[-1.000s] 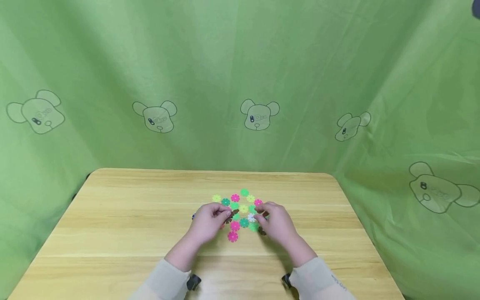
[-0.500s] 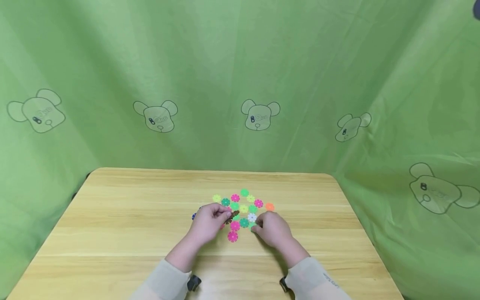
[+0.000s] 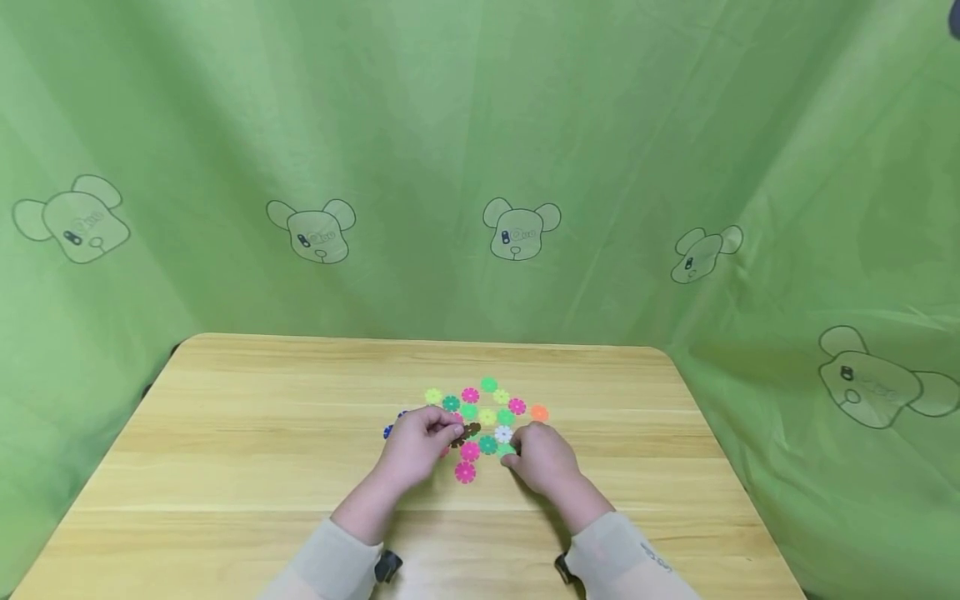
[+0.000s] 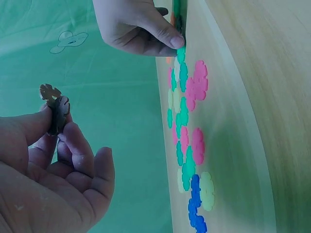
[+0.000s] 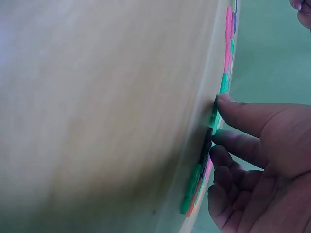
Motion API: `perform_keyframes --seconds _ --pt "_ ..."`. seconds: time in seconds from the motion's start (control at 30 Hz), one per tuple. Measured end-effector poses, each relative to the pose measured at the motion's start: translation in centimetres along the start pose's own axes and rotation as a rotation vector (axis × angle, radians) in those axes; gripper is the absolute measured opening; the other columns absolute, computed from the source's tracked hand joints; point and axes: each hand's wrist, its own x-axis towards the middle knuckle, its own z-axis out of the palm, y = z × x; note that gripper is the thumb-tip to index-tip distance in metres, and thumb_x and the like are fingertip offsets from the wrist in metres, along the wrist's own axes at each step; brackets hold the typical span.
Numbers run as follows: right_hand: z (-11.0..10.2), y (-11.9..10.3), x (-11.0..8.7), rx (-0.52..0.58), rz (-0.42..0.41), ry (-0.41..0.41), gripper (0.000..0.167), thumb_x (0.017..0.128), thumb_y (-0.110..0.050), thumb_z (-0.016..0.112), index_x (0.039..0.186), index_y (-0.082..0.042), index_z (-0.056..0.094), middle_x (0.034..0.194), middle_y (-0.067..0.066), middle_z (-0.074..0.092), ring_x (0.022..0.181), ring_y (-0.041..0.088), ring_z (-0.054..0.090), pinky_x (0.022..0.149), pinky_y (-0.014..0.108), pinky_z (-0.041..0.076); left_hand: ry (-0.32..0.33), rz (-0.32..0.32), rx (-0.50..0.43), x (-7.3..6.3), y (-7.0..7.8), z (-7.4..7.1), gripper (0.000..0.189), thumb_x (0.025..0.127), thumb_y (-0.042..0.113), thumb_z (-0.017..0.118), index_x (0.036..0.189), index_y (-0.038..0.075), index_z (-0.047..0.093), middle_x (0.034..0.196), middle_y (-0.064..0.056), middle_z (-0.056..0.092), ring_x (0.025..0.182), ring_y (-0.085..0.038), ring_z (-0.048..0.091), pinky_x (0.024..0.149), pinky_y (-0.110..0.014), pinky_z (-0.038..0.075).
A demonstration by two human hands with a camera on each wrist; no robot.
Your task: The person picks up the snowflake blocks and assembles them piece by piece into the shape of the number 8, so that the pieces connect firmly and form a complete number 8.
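Observation:
My left hand pinches brown snowflake building discs between thumb and fingers, held up off the table. At least two show, set at an angle to each other. My right hand is down at the right side of a flat layout of coloured snowflake discs. In the right wrist view its thumb touches a green disc, and its index finger is at a dark disc; I cannot tell whether it grips either. The other fingers are curled in. A white disc lies just left of it.
The layout holds pink discs, yellow discs, teal discs and an orange disc. Blue discs lie at its left end. The wooden table ends before a green curtain.
My right hand has come down and towards me, from over the layout to its near right part, uncovering the orange disc. My left hand stays put with the brown discs.

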Motion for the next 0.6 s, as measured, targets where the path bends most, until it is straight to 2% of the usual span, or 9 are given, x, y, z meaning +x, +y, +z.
perform_keyframes --seconds 0.13,0.23,0.5,0.6 --pt "0.02 -0.09 -0.02 0.016 0.012 -0.002 0.024 0.086 -0.026 0.09 0.095 -0.007 0.078 0.093 0.004 0.073 0.087 0.024 0.069 0.08 0.045 0.06 0.0 0.008 0.001 -0.09 0.08 -0.06 0.008 0.102 0.009 0.071 0.104 0.003 0.076 0.079 0.001 0.066 0.074 -0.031 0.065 0.059 -0.024 0.051" --pt "0.03 -0.08 -0.06 0.031 0.018 0.002 0.025 0.086 -0.025 0.09 0.093 -0.006 0.076 0.089 0.003 0.07 0.083 0.022 0.066 0.077 0.044 0.059 -0.003 0.004 0.001 -0.14 0.16 -0.06 0.008 0.102 0.009 0.071 0.105 0.003 0.075 0.079 0.001 0.066 0.075 -0.033 0.066 0.059 -0.023 0.05" --pt "0.12 -0.11 -0.21 0.059 0.014 0.028 0.029 0.086 -0.023 0.09 0.089 -0.011 0.064 0.076 -0.003 0.057 0.068 0.016 0.053 0.062 0.035 0.049 0.001 -0.001 0.032 -0.17 0.08 0.02 0.009 0.102 0.011 0.071 0.105 0.005 0.076 0.082 0.001 0.068 0.073 -0.016 0.062 0.063 -0.025 0.054" --pt "0.19 -0.11 -0.39 0.095 0.005 0.047 0.028 0.087 -0.019 0.088 0.086 -0.013 0.06 0.072 -0.003 0.053 0.065 0.016 0.05 0.059 0.033 0.045 0.001 0.0 0.038 -0.22 -0.07 0.09 0.008 0.102 0.01 0.071 0.104 0.004 0.076 0.085 0.001 0.07 0.075 -0.015 0.063 0.066 -0.026 0.056"
